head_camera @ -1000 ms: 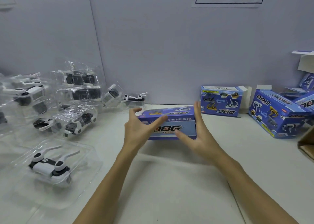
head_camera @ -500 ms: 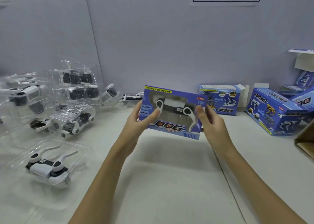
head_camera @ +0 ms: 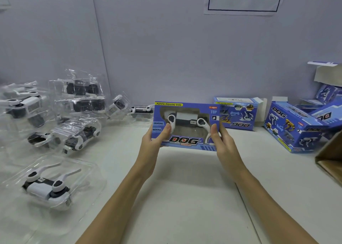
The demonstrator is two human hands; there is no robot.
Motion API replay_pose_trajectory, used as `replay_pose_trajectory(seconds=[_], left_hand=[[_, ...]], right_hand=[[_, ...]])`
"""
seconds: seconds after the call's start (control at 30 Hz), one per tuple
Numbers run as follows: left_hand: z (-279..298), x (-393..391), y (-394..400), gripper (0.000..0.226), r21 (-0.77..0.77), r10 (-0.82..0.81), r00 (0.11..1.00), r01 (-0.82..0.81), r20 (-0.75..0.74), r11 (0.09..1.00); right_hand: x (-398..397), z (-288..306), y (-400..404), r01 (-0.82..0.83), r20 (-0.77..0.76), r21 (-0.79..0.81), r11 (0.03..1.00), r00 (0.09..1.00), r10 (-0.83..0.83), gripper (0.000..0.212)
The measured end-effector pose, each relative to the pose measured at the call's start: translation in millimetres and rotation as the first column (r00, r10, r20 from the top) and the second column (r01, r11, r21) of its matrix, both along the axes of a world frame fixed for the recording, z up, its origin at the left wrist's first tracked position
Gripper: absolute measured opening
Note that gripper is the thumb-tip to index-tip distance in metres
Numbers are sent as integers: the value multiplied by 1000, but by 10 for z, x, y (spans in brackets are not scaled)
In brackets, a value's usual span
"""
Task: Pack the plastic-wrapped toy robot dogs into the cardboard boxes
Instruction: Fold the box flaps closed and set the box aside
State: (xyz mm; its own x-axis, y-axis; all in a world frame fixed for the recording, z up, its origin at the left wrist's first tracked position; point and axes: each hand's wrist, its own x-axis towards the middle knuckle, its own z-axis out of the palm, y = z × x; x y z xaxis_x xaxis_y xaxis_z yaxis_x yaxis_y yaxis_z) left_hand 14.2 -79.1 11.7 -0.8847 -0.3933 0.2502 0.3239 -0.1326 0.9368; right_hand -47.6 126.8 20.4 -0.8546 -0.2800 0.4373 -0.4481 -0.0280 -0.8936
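I hold a blue "DOG" cardboard box (head_camera: 186, 142) upright above the table, its window facing me. A white and black toy robot dog (head_camera: 187, 119) shows through the window. My left hand (head_camera: 154, 142) grips the box's left end, thumb on the front. My right hand (head_camera: 221, 142) grips its right end the same way. At the near left lies a plastic-wrapped toy dog (head_camera: 47, 186) in a clear shell. Several more wrapped dogs (head_camera: 74, 131) are piled at the far left.
Another blue box (head_camera: 238, 115) with an open flap stands by the wall, behind the held one. Several blue boxes (head_camera: 294, 127) lie at the far right. A brown carton corner (head_camera: 331, 158) juts in at the right edge. The white table (head_camera: 185, 197) spreads below my arms.
The box was lying flat on the table a second ago. Both hands have gripped it, lifted it and tilted it upright so the window faces me.
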Motion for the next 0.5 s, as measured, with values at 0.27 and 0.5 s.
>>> replay_pose_trajectory(seconds=[0.27,0.5], left_hand=[[10,-14,-253,46,112,-71,996,78,-61,991],[-1,63,-288,61,-68,-32,999,30,-33,997]], right_hand=[[-154,96,278,-289,109,63,955,953,282,69],[-119,202,398,-368,302,106,924,897,323,66]])
